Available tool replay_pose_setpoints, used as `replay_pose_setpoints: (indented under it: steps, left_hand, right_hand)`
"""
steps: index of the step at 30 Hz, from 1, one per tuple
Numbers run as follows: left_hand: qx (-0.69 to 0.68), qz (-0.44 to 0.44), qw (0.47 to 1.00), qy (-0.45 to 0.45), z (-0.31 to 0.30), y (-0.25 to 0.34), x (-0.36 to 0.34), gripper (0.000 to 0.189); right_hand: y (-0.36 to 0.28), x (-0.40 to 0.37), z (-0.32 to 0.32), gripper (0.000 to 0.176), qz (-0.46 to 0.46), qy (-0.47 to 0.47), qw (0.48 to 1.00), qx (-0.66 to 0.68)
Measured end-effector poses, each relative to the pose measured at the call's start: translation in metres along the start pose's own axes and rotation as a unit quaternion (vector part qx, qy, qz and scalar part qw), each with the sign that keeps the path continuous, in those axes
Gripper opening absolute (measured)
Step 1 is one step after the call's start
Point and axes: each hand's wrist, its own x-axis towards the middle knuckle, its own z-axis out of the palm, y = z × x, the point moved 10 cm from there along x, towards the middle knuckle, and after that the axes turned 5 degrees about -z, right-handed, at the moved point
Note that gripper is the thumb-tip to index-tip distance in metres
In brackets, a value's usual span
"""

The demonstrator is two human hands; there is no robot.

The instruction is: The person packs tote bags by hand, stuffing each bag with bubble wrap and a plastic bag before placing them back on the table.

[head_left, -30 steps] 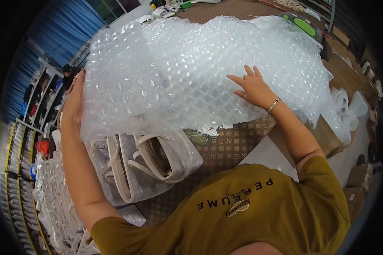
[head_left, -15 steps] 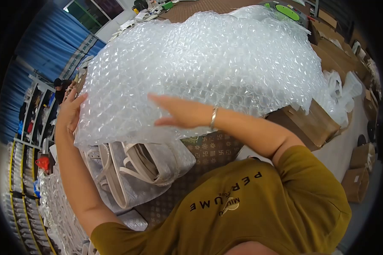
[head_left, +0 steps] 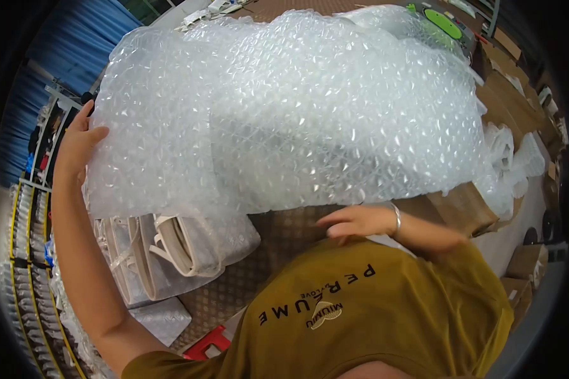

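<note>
Bubble wrap [head_left: 284, 114]: one broad, clear-whitish mass, glossy, bubbles plump. Lies spread before me, heaped and rumpled toward the far side, top margin uneven. Left portion flatter; a straight upright line, fold or sheet edge, cannot tell which, divides it from the middle. Greyer, shadowed band through lower middle. Near edge runs roughly crosswise, its left stretch overlapping the tops of pale bags [head_left: 189, 252]. Left margin meets my left grip [head_left: 77, 142]; whether pinched, unclear.
</note>
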Motion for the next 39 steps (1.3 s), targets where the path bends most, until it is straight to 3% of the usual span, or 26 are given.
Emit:
replay_pose_setpoints:
  steps: [2,3,4,5,7,9,11,14,16,18,20,24,26,29,30,32,33,35,36,39]
  left_hand:
    - [0.025,-0.010,1.000,0.014,0.004,0.011,-0.006,0.069]
    - [0.029,-0.016,0.999,0.015,0.006,0.011,-0.006,0.069]
    - [0.031,-0.012,0.999,0.020,0.003,0.009,-0.005,0.070]
    - [0.032,-0.004,0.999,0.025,-0.002,0.006,-0.004,0.070]
    - [0.040,0.008,0.999,0.029,-0.008,0.001,0.002,0.071]
    - [0.103,0.055,0.991,0.060,-0.017,0.010,0.010,0.071]
    - [0.130,0.079,0.986,0.072,-0.015,0.022,0.012,0.070]
    - [0.321,0.171,0.902,0.231,-0.011,0.062,-0.011,0.065]
    - [0.331,0.204,0.888,0.245,0.017,0.080,-0.001,0.063]
    - [0.369,0.255,0.851,0.273,0.053,0.108,0.000,0.058]
    - [0.390,0.221,0.860,0.245,0.108,0.137,-0.005,0.052]
    - [0.306,0.266,0.912,0.060,0.238,0.179,0.007,0.050]
    - [0.268,0.303,0.914,0.012,0.297,0.182,-0.005,0.058]
    - [0.345,0.277,0.893,-0.082,0.354,0.153,-0.021,0.064]
    - [0.363,0.264,0.888,-0.106,0.367,0.138,-0.022,0.063]
    - [0.281,0.312,0.904,-0.086,0.379,0.110,-0.017,0.064]
    - [0.278,0.323,0.900,-0.093,0.382,0.103,-0.019,0.064]
    - [0.273,0.348,0.896,-0.044,0.377,0.102,-0.023,0.064]
    - [0.269,0.356,0.894,-0.051,0.383,0.100,-0.024,0.064]
    - [0.310,0.441,0.840,0.061,0.374,0.109,-0.031,0.063]
  right_hand:
    - [0.107,-0.017,-0.052,0.045,-0.007,0.184,0.956,0.229]
    - [0.108,-0.020,-0.051,0.045,-0.005,0.178,0.956,0.232]
    - [0.082,-0.029,-0.066,0.047,-0.184,0.237,0.897,0.323]
    - [0.062,-0.049,-0.080,0.049,-0.357,0.287,0.794,0.400]
    - [0.017,-0.073,-0.083,0.051,-0.411,0.343,0.747,0.394]
    - [-0.023,-0.095,-0.091,0.052,-0.491,0.302,0.724,0.379]
    - [-0.037,-0.109,-0.121,0.054,-0.405,0.440,0.699,0.392]
    - [-0.036,-0.101,-0.151,0.055,-0.442,0.463,0.712,0.289]
    - [-0.033,-0.107,-0.159,0.056,-0.453,0.483,0.711,0.236]
    - [-0.026,-0.084,-0.152,0.058,-0.399,0.477,0.735,0.270]
    - [-0.017,-0.073,-0.150,0.056,-0.397,0.470,0.732,0.293]
    - [-0.004,-0.064,-0.150,0.052,-0.401,0.443,0.736,0.317]
    - [-0.003,-0.074,-0.152,0.050,-0.413,0.442,0.730,0.318]
    - [0.012,-0.105,-0.157,0.049,-0.473,0.418,0.594,0.499]
    - [0.022,-0.117,-0.163,0.049,-0.478,0.427,0.582,0.500]
    - [0.052,-0.154,-0.178,0.043,-0.514,0.433,0.515,0.532]
    - [0.064,-0.169,-0.192,0.043,-0.518,0.443,0.506,0.530]
    - [0.090,-0.205,-0.223,0.032,-0.541,0.487,0.437,0.529]
    - [0.094,-0.219,-0.229,0.032,-0.542,0.495,0.429,0.526]
    - [0.076,-0.264,-0.245,0.022,-0.471,0.672,0.479,0.313]
